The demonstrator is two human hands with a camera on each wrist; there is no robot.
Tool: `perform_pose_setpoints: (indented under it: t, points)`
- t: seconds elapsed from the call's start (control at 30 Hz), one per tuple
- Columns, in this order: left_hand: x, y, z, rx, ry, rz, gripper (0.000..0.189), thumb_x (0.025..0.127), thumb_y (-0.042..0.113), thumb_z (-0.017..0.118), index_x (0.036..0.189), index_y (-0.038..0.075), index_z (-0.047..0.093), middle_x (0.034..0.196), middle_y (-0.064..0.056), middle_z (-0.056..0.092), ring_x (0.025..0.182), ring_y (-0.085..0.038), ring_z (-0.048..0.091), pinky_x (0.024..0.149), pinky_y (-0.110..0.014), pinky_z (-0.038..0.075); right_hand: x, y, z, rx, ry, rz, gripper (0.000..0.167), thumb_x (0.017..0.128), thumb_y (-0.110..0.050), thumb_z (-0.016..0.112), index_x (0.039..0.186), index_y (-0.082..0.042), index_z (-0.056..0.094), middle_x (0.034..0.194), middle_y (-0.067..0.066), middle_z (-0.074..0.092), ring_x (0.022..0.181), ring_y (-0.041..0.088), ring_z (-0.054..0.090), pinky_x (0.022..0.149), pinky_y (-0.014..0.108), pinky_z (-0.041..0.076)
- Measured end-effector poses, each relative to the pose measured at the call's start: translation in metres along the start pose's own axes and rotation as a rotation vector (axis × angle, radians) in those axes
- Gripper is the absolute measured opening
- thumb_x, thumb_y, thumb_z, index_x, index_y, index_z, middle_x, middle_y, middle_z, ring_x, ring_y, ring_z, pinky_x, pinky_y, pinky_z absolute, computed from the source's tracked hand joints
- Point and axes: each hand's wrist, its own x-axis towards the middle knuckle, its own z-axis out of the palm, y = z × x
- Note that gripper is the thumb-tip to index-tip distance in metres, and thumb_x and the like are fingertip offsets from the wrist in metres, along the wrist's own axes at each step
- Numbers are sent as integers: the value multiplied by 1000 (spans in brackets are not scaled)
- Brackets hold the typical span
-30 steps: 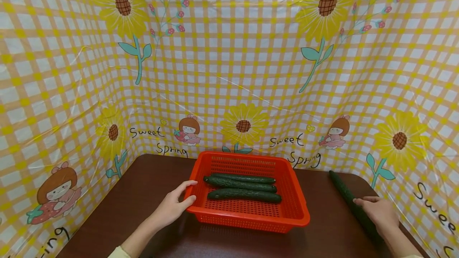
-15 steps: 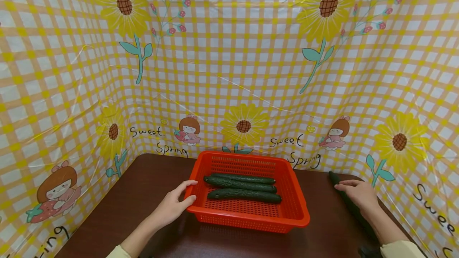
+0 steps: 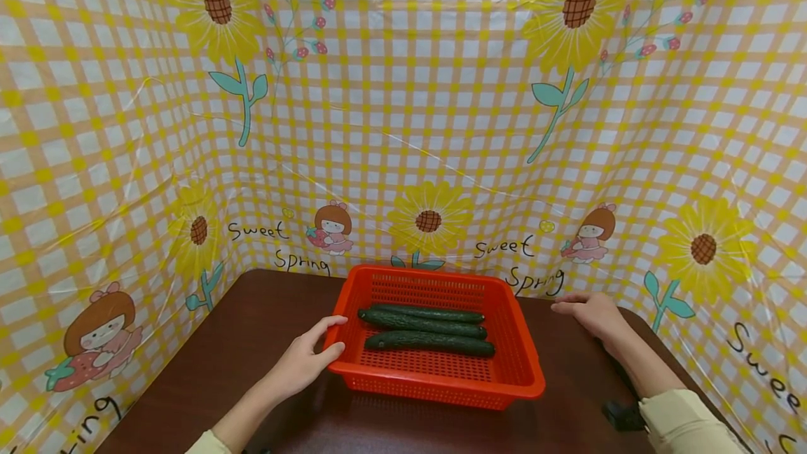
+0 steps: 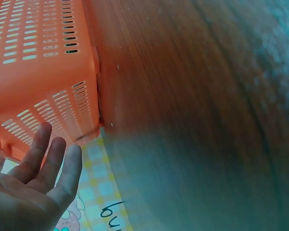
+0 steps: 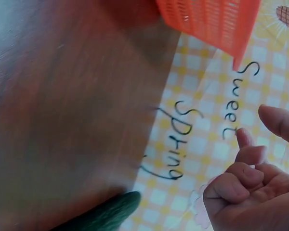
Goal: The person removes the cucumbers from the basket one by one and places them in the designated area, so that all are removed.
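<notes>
My left hand [image 3: 305,359] touches the left rim of a red plastic basket [image 3: 435,387], with thumb and index fingertips right at the rim. In the left wrist view its other fingers [image 4: 67,173] are spread loosely beside the slotted outer wall. Three dark green cucumbers [image 3: 429,343] lie crosswise inside the basket. My right hand [image 3: 595,314] is over the back right of the table, holding nothing, its fingers loosely bent. Another cucumber [image 5: 106,214] lies on the table to the basket's right; in the head view the right hand and forearm mostly hide it.
A dark brown wooden table [image 3: 252,321] bears the basket. Checked plastic sheeting [image 3: 416,90] with flowers and lettering rises along its back and both sides. A small black device [image 3: 624,415] shows by the right sleeve [image 3: 684,422].
My right hand has come off the cucumber at the right, moving away from me and to the left past its far end. My left hand and the basket have stayed still.
</notes>
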Motion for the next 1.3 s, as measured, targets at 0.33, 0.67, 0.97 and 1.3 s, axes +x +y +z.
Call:
perform_pose_setpoints:
  t: [0.33, 0.67, 0.97, 1.3]
  points:
    - [1, -1, 0, -7, -9, 0, 43, 98, 28, 66, 140, 26, 55, 125, -6, 60, 106, -23, 51, 89, -43, 42, 13, -38, 9, -60, -53, -89, 46, 95, -37, 67, 123, -1, 70, 132, 26, 59, 110, 37, 60, 93, 51, 48]
    - [-1, 0, -2, -5, -10, -5, 43, 99, 27, 65, 141, 25, 55, 119, -6, 59, 102, -24, 50, 86, -42, 42, 29, -70, 28, -43, -157, -95, 47, 96, -33, 67, 128, 1, 66, 134, 26, 61, 92, 27, 64, 72, 40, 51]
    - [-1, 0, -2, -9, -17, 0, 44, 99, 27, 65, 141, 24, 55, 120, -7, 59, 102, -24, 50, 86, -42, 42, 46, -88, 44, 16, -254, -80, 48, 97, -32, 65, 132, 0, 63, 89, 8, 71, 44, 7, 21, 47, 27, 29]
    - [-1, 1, -3, -9, -16, 3, 44, 99, 28, 65, 141, 24, 54, 116, -7, 59, 101, -23, 50, 84, -40, 42, 62, -104, 68, 45, -317, -101, 42, 97, -27, 66, 129, 0, 66, 82, 8, 75, 41, 6, 19, 44, 25, 27]
